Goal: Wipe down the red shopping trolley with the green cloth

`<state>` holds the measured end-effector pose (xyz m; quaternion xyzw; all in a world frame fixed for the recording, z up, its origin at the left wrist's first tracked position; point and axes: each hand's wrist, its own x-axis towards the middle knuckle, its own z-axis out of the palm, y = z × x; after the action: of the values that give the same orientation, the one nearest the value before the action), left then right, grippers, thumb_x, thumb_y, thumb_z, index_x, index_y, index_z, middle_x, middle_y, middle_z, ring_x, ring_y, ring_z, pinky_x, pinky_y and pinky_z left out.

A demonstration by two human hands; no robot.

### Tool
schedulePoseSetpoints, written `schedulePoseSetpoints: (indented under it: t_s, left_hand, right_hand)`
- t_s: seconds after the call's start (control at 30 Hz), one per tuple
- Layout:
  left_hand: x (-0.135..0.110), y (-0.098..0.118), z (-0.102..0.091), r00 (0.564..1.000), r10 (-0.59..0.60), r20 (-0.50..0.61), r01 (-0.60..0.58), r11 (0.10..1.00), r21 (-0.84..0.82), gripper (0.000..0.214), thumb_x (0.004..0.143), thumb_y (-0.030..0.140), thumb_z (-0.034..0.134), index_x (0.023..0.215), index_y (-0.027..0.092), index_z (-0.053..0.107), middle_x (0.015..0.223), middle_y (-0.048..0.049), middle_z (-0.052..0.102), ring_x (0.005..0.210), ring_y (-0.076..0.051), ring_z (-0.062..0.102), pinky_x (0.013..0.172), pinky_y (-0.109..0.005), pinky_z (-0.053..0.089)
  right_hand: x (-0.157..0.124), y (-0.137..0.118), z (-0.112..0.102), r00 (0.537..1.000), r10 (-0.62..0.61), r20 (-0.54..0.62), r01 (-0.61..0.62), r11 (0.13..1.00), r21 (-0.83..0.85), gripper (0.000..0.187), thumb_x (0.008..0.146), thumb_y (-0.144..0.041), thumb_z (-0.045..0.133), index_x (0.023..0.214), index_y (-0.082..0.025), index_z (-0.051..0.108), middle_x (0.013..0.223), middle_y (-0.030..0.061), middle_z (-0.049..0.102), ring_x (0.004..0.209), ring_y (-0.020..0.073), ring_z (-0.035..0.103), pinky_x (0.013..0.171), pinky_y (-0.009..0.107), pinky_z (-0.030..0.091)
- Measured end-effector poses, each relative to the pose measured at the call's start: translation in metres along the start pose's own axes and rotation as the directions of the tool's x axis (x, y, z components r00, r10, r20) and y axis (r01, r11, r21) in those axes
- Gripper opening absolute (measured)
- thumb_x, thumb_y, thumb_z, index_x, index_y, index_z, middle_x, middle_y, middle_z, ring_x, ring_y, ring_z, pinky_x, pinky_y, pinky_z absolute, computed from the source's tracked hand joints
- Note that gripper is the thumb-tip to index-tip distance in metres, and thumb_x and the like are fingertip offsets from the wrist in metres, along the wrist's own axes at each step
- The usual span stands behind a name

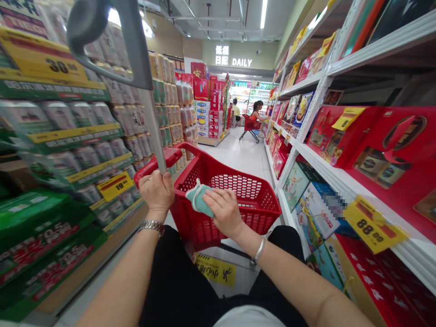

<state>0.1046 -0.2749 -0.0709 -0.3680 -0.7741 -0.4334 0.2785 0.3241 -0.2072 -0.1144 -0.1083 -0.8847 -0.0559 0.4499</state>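
A red plastic shopping basket (254,193) with perforated walls stands in front of my knees. From its near left end a metal pole (155,131) rises to a grey loop handle (143,59). My left hand (156,190) is closed around the foot of this pole, beside the basket's red grip (170,157). In my right hand (225,211) is a folded teal cloth (199,200) with a pale edge, held over the basket's near side. Inside the basket I see bare red wall; part of its floor is hidden.
Stacked drink cans (85,116) and green cartons (37,231) line the left. White shelves (306,156) with red gift boxes (388,150) run close along the right. Down the aisle, a person (257,111) is beside another red cart (251,123). A yellow floor sign (218,270) lies below.
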Motion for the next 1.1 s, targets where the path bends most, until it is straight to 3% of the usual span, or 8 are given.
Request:
schedulePoseSetpoints:
  t_s: [0.13,0.33,0.63,0.77,1.1]
  left_hand:
    - [-0.001,-0.002,0.002,1.000,0.007,-0.006,-0.006,1.000,0.020,0.031,0.089,0.046,0.026,0.075,0.025,0.043,0.062,-0.0082,0.050,0.068,-0.028,0.053,0.090,-0.047,0.041]
    - [0.000,-0.001,0.004,1.000,0.015,-0.009,-0.015,0.999,0.036,0.032,0.089,0.046,0.026,0.075,0.025,0.044,0.061,-0.0087,0.052,0.068,-0.028,0.054,0.088,-0.045,0.042]
    - [0.000,0.000,0.004,0.997,0.067,-0.050,-0.066,0.998,0.015,0.025,0.089,0.044,0.029,0.071,0.027,0.034,0.057,-0.0072,0.051,0.059,-0.026,0.050,0.084,-0.043,0.042]
    - [0.001,0.000,0.006,0.996,0.068,-0.065,-0.068,0.998,0.004,0.025,0.088,0.046,0.030,0.070,0.028,0.033,0.056,-0.0075,0.052,0.059,-0.028,0.051,0.082,-0.044,0.042]
    - [0.000,-0.001,0.012,0.993,0.091,-0.070,-0.087,0.994,0.060,0.026,0.090,0.044,0.029,0.071,0.027,0.037,0.057,-0.0093,0.055,0.060,-0.029,0.053,0.080,-0.043,0.041]
  right_hand:
    - [0.020,-0.014,0.019,0.999,-0.034,0.016,0.034,0.999,0.001,0.041,0.094,-0.009,0.047,0.128,-0.022,0.066,0.131,0.0069,0.069,0.123,0.0226,0.054,0.102,0.042,0.035]
    - [0.012,-0.016,0.033,0.995,-0.016,0.097,0.018,1.000,-0.016,0.044,0.094,-0.009,0.051,0.134,-0.023,0.061,0.136,0.0093,0.066,0.125,0.0240,0.052,0.097,0.041,0.037]
    - [-0.013,0.010,0.037,0.999,0.032,-0.026,-0.032,0.999,-0.018,0.055,0.082,-0.003,0.050,0.132,-0.021,0.064,0.129,0.0104,0.069,0.115,0.0258,0.057,0.095,0.044,0.041]
    - [-0.030,0.028,0.033,0.994,0.060,-0.092,-0.061,0.998,-0.009,0.060,0.074,-0.001,0.049,0.129,-0.020,0.064,0.122,0.0097,0.072,0.108,0.0259,0.060,0.091,0.043,0.042]
    - [-0.085,0.067,0.000,0.984,0.132,-0.117,-0.150,0.976,-0.160,0.068,0.069,0.003,0.045,0.128,-0.023,0.064,0.121,0.0080,0.073,0.109,0.0257,0.062,0.093,0.042,0.042]
